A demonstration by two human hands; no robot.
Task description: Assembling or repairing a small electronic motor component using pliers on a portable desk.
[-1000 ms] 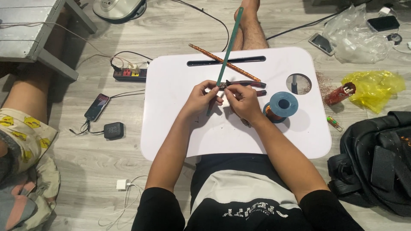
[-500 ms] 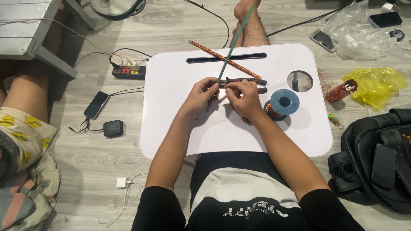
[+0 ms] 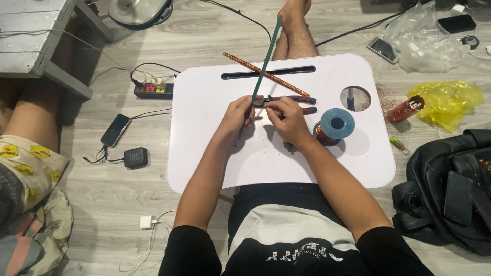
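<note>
White plastic forms the small lap tabletop [image 3: 215, 153] set across the seated person's legs, with a long slot near its far edge and a round hole at its right. Over its middle, the left hand [image 3: 236, 116] is clenched around the lower end of a long green stick [image 3: 267, 57], which rises tilted away toward the far edge and past it. The right hand [image 3: 287, 118] meets the left at that same end, fingers pinched closed on the stick's base or something thin at it; what exactly sits between the fingertips is too small to tell. Just beyond the right hand lie red-handled pliers [image 3: 299, 102], handles pointing right, touching the tabletop. A glittery orange stick [image 3: 266, 74] lies slantwise between the slot and the pliers, crossing under the green stick in the view. Just beside the right wrist stands a blue spool of copper wire [image 3: 333, 125].

On the wooden floor to the left are a power strip [image 3: 152, 90], a phone [image 3: 115, 130] on a cable and a small black speaker [image 3: 135, 157]. To the right lie a yellow plastic bag [image 3: 450, 99], a red tube [image 3: 404, 109] with sticks in it, a clear plastic bag [image 3: 419, 38] and a black backpack [image 3: 450, 189]. Another person's leg [image 3: 28, 117] shows at the left edge.
</note>
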